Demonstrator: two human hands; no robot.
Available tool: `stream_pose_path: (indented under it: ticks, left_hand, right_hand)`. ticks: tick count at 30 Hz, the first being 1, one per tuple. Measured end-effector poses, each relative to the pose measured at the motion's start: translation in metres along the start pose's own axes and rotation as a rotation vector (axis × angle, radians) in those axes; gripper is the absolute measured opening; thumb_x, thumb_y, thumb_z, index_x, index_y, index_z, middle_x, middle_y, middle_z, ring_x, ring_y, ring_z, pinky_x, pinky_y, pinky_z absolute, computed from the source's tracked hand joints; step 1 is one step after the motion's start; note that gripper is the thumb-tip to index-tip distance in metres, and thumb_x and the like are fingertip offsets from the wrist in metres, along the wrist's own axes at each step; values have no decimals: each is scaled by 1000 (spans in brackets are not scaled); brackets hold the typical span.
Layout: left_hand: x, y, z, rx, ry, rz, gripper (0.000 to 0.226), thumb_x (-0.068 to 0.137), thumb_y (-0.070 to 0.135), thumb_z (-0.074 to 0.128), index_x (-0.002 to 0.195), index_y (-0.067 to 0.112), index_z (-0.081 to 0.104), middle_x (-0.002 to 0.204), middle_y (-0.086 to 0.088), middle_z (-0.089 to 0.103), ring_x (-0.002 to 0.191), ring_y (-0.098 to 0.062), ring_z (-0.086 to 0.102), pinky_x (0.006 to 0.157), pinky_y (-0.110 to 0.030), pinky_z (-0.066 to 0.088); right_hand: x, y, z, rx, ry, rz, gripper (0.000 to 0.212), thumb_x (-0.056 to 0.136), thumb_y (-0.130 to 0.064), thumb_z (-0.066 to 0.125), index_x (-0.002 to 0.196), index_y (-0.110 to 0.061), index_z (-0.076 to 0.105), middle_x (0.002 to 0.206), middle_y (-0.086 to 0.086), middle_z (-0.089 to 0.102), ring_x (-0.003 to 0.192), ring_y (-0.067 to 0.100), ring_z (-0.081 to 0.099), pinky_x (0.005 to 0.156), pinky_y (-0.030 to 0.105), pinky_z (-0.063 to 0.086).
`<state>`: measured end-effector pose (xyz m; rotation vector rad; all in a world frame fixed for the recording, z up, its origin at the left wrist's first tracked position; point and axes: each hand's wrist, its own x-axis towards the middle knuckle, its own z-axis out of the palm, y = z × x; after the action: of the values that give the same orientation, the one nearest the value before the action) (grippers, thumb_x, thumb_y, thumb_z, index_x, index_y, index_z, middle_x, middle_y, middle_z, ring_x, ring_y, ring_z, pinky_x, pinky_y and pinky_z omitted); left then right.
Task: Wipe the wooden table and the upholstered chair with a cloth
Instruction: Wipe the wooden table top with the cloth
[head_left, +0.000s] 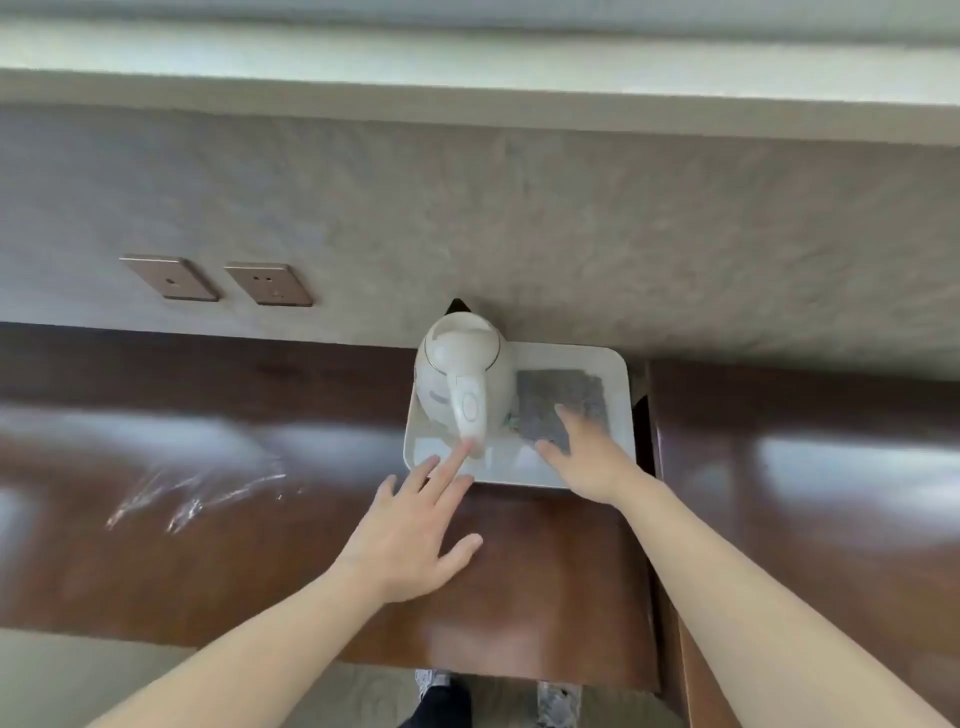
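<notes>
A grey cloth (563, 397) lies flat in the right half of a white tray (621, 395) on the dark wooden table (208, 545). My right hand (584, 454) rests on the cloth's near edge with fingers spread and straight. Over the table, my left hand (415, 530) is stretched out flat, its longest fingertip touching the handle of a white kettle (462, 374) that stands in the tray's left half. No upholstered chair is in view.
The tray sits against a grey textured wall (519, 218) with two brown socket plates (218, 278) at the left. Streaky smears (192, 499) mark the table's left part. A second wooden surface (805, 493) adjoins on the right. My feet (493, 696) show below the table edge.
</notes>
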<state>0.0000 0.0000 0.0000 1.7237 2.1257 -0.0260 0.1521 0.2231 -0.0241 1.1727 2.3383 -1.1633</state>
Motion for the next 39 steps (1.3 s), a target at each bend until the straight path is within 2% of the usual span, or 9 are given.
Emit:
stream_pose_path:
  ticks: [3,5,8,12,18,23,26,35,39]
  left_hand:
    - [3,-21,23,18,-90,-49,76,93,64,24,151,19,38,169,1,10,153,-21,20,115,-56,33]
    - [5,-35,42,25,-104,-100,82,91,67,16,157,18,26,169,1,5,156,-17,6,120,-54,22]
    - [23,-43,55,29,-52,-100,85,93,68,14,159,16,21,168,1,3,155,-17,-2,122,-58,13]
    - [51,-39,67,54,-71,-162,92,90,74,6,160,14,0,168,-4,-12,152,-21,-22,119,-66,-1]
    - [66,-32,95,20,-122,-255,105,86,80,3,157,5,-11,166,-12,-18,151,-26,-25,121,-63,0]
    - [69,-31,104,30,-63,-242,108,84,84,8,157,5,-10,167,-13,-15,151,-26,-26,123,-59,0]
    - [68,-30,103,38,-57,-236,108,84,84,8,157,7,-12,167,-12,-16,151,-26,-27,123,-59,0]
    - [66,-26,105,57,-43,-249,112,81,88,5,157,8,-10,167,-12,-12,153,-27,-21,122,-60,2]
    - [58,-22,97,69,-63,-249,114,79,90,4,157,8,-11,166,-14,-17,152,-30,-21,123,-58,-3]
  right_hand:
    - [26,2,7,-40,25,32,76,100,-52,44,159,-18,11,166,4,14,153,27,10,122,42,16]
    - [42,4,11,-63,32,47,76,100,-52,45,159,-18,11,166,5,14,152,29,9,122,43,15]
    - [64,12,17,-164,87,41,79,98,-54,45,159,-18,11,166,5,13,153,29,7,122,46,14]
    - [84,21,25,-268,152,100,88,94,-62,47,159,-20,5,167,4,1,152,34,-7,123,48,2]
    - [98,34,58,-336,122,174,89,95,-60,45,158,-28,-8,166,2,-17,148,43,-17,120,51,-7]
    - [97,41,66,-360,236,122,68,104,-42,37,159,-28,-1,167,4,-10,150,42,-11,120,47,-7]
    - [93,39,66,-305,264,109,62,106,-34,36,159,-28,5,167,5,-4,150,41,-8,121,45,-5]
    - [72,27,65,-87,215,115,55,107,-35,32,158,-24,14,167,6,5,151,39,-1,122,47,3]
    - [46,10,59,362,306,156,50,106,-40,35,154,-25,32,155,3,39,143,27,33,113,36,29]
